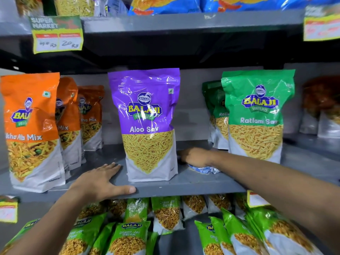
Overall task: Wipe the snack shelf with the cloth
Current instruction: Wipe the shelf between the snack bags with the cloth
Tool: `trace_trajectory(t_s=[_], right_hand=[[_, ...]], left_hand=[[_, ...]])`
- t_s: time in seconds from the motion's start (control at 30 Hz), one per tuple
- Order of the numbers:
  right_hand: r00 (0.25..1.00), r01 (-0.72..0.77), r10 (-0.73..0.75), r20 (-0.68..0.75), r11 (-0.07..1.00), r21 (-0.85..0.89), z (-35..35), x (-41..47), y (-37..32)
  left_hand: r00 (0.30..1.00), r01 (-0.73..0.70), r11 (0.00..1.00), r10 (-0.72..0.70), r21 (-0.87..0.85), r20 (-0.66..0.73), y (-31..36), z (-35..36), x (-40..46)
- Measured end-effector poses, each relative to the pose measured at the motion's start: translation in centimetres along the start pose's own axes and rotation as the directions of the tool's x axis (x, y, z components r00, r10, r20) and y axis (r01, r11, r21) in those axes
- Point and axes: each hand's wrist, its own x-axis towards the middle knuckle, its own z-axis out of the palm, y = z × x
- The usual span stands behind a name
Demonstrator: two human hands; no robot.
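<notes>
The grey snack shelf (193, 183) runs across the middle of the head view. My right hand (196, 157) lies palm down on a blue and white cloth (204, 169), pressing it on the shelf between the purple Aloo Sev bag (147, 124) and the green Ratlami Sev bag (255, 115). Most of the cloth is hidden under the hand. My left hand (100, 181) rests flat on the shelf's front edge, fingers spread, thumb over the lip, just left of the purple bag. It holds nothing.
Orange mix bags (31, 129) stand in a row at the left. More green bags (215, 115) stand behind the front Ratlami one. Price tags (57, 34) hang from the upper shelf. Green snack packets (132, 234) fill the lower shelf.
</notes>
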Motion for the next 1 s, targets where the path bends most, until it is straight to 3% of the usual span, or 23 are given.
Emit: trace_trajectory(t_s=[0.07,0.37,0.53,0.73,1.0], right_hand=[[0.999,0.045,-0.045,0.004,0.999,-0.007,0.0,-0.7,0.2],[0.998,-0.009,0.011,-0.055,1.0,0.029,-0.1,-1.3,0.4],[0.995,0.092,-0.092,-0.024,0.995,0.023,-0.5,-1.4,-0.3],[0.996,0.076,-0.072,-0.051,0.992,0.096,-0.1,-2.6,0.1],[0.982,0.186,-0.187,0.0,0.977,0.107,-0.7,-6.5,1.2]], left_hand=[[1.0,-0.001,1.0,0.001,0.001,0.0,0.1,0.0,-0.1],[1.0,-0.003,1.0,0.003,0.0,-0.014,0.1,0.0,-0.2],[1.0,0.0,1.0,0.0,0.006,-0.022,0.1,0.0,-0.1],[1.0,-0.003,1.0,0.002,-0.011,-0.03,0.0,0.0,-0.3],[1.0,-0.007,1.0,0.007,-0.001,-0.029,0.4,-0.2,-0.6]])
